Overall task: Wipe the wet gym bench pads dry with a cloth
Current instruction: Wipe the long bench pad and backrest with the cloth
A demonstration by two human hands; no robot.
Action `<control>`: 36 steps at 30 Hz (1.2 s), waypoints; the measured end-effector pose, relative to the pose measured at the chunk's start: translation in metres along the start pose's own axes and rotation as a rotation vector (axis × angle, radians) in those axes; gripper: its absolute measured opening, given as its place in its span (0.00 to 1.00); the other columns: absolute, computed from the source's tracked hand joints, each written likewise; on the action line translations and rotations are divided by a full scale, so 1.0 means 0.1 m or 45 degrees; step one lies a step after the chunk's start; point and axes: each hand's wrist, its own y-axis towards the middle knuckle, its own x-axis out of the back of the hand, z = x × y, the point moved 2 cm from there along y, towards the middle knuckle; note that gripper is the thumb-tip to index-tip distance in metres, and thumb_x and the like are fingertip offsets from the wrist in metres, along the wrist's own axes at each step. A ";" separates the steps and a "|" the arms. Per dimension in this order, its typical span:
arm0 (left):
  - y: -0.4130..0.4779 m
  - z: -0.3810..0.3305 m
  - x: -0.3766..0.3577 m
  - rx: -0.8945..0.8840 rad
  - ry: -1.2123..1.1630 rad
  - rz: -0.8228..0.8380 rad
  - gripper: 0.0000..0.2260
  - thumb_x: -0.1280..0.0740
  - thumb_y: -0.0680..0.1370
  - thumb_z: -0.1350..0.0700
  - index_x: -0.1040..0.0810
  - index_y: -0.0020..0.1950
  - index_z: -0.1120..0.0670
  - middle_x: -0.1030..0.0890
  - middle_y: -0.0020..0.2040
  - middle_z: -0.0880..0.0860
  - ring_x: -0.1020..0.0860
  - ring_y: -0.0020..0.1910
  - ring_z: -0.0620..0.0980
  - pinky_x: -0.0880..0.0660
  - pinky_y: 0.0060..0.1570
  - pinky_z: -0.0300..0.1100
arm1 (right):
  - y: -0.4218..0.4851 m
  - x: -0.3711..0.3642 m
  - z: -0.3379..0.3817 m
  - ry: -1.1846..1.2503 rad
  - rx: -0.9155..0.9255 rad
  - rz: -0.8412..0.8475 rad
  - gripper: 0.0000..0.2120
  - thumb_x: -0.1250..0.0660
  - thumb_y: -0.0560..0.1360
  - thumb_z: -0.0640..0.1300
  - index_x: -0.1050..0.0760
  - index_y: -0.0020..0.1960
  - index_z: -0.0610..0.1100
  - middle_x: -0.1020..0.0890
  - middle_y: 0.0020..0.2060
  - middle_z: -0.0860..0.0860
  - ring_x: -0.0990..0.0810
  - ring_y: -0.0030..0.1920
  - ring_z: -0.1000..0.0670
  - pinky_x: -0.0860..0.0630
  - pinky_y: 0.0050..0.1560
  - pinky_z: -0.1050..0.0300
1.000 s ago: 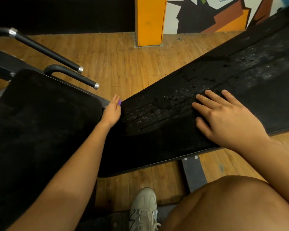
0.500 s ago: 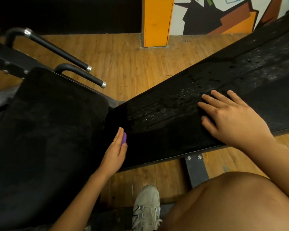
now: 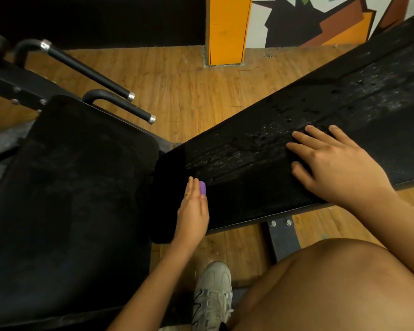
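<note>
we steady the wet pad (image 3: 261, 197) with right hand (image 3: 332, 163), fingers spread; left hand (image 3: 193, 209), fingers straight together, presses its left end.

The back pad (image 3: 261, 194) slopes up rightward, water droplets (image 3: 258, 139) beading its middle. The right hand (image 3: 339, 168) lies flat on it, the left hand (image 3: 193, 211) at its lower end. The seat pad (image 3: 69, 199) sits just beside it, above a wooden floor (image 3: 177, 91).
</note>
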 end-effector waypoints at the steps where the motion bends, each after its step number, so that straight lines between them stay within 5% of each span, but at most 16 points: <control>1: 0.00 -0.01 -0.02 0.013 0.013 -0.031 0.23 0.46 0.87 0.54 0.45 0.82 0.53 0.45 0.82 0.49 0.45 0.80 0.45 0.42 0.78 0.43 | 0.00 0.00 0.00 0.006 0.000 0.001 0.28 0.49 0.79 0.56 0.24 0.70 0.43 0.25 0.71 0.44 0.31 0.75 0.42 0.37 0.74 0.37; 11: 0.06 -0.03 0.06 0.313 0.103 -0.140 0.22 0.46 0.86 0.58 0.43 0.81 0.59 0.42 0.81 0.58 0.38 0.79 0.54 0.37 0.73 0.45 | 0.00 0.06 0.00 0.101 -0.032 0.076 0.25 0.45 0.81 0.55 0.28 0.74 0.47 0.30 0.75 0.46 0.37 0.78 0.45 0.44 0.78 0.41; 18: -0.14 -0.73 -0.25 -0.018 0.132 -0.077 0.24 0.48 0.87 0.55 0.47 0.82 0.57 0.47 0.83 0.54 0.46 0.81 0.49 0.42 0.78 0.44 | 0.01 0.11 0.02 0.130 -0.062 0.083 0.25 0.44 0.81 0.54 0.28 0.74 0.47 0.30 0.75 0.47 0.37 0.78 0.46 0.45 0.78 0.42; 29: -0.13 -0.46 -0.07 0.021 0.116 0.000 0.24 0.46 0.86 0.57 0.47 0.82 0.53 0.45 0.83 0.51 0.46 0.81 0.46 0.40 0.78 0.46 | 0.00 0.13 0.03 0.155 -0.076 0.120 0.25 0.45 0.81 0.54 0.29 0.74 0.48 0.31 0.76 0.47 0.39 0.79 0.46 0.46 0.79 0.43; 36: -0.19 -1.31 -0.38 -0.164 0.106 0.064 0.24 0.48 0.87 0.56 0.51 0.83 0.52 0.50 0.83 0.49 0.52 0.81 0.44 0.47 0.79 0.44 | 0.03 0.16 0.03 0.172 -0.091 0.142 0.24 0.42 0.81 0.54 0.29 0.75 0.48 0.31 0.76 0.48 0.40 0.79 0.47 0.46 0.79 0.42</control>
